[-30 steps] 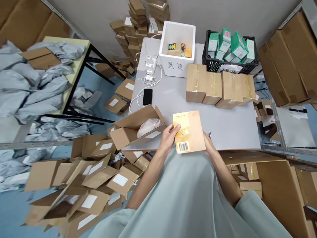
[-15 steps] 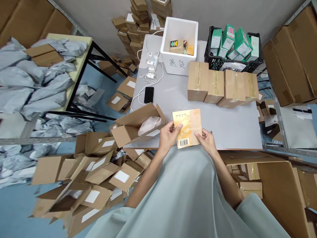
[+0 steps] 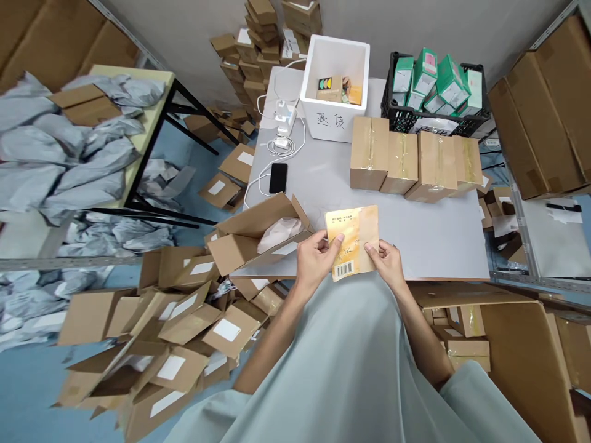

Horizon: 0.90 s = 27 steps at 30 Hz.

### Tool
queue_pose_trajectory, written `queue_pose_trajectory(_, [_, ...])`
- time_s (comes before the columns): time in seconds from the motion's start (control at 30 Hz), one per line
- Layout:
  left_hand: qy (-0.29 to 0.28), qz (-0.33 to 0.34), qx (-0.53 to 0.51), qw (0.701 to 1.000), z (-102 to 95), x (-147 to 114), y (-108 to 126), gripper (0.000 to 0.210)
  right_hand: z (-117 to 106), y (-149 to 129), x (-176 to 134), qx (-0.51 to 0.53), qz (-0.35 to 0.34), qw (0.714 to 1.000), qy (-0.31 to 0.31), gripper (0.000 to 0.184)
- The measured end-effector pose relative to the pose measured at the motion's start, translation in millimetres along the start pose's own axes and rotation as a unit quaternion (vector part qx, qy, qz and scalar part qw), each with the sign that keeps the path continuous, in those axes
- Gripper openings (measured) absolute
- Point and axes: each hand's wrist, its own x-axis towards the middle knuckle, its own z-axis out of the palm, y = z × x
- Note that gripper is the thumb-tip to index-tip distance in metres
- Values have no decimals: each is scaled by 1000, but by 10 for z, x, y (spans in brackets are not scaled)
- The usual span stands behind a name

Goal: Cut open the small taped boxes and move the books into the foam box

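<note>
A thin yellow-and-tan book [image 3: 352, 242] is held up flat over the near edge of the table, a barcode at its lower left corner. My left hand [image 3: 314, 261] pinches its left side, thumb on the cover. On the opposite side my right hand [image 3: 386, 261] grips the book, its thumb pressed on the tan part. Left of my left hand, an open carton [image 3: 237, 249] with whitish wrapping [image 3: 279, 234] inside rests at the table's corner. The book's underside is hidden.
The grey table [image 3: 323, 178] bears a phone [image 3: 278, 178], white cables, a white foam box [image 3: 330, 126], several taped cartons [image 3: 429, 166] and a black crate [image 3: 392, 114] of green boxes. Opened cartons [image 3: 184, 320] heap at lower left. A large carton [image 3: 517, 357] stands at lower right.
Both hands and the book have shifted slightly right and down in the view. The grip on the book looks the same.
</note>
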Motion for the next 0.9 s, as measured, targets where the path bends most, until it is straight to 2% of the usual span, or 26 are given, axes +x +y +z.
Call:
queue_pose_trajectory(0.2, [-5,-5,-19,1000,-6,47,13,51,-26,-78,-75,2,-25,1000,1,52])
queue_pose_trajectory(0.4, [30,21,47,998,-36,38,-69,53,-38,-21,-94,-87,-34,996,9,48])
queue_pose_trajectory(0.47, [35,22,49,998,-37,40,-81,51,-13,-48,-102,-145,-75,985,54,46])
queue_pose_trajectory(0.53, [48,26,52,997,-26,46,-81,50,39,-104,-131,-203,-146,963,102,46])
queue_pose_trajectory(0.57, [58,31,55,996,-16,49,-76,48,76,-135,-157,-226,-178,952,106,46])
queue_pose_trajectory(0.63, [74,43,64,994,16,46,-54,43,170,-186,-226,-260,-210,940,67,49])
queue_pose_trajectory(0.73, [84,54,85,991,83,7,3,37,307,-202,-332,-296,-211,931,-1,57])
queue_pose_trajectory(0.8, [74,50,84,992,135,-43,47,33,351,-181,-369,-301,-207,931,-3,56])
queue_pose_trajectory(0.9, [28,34,24,999,203,-117,92,32,304,-147,-345,-271,-200,941,5,45])
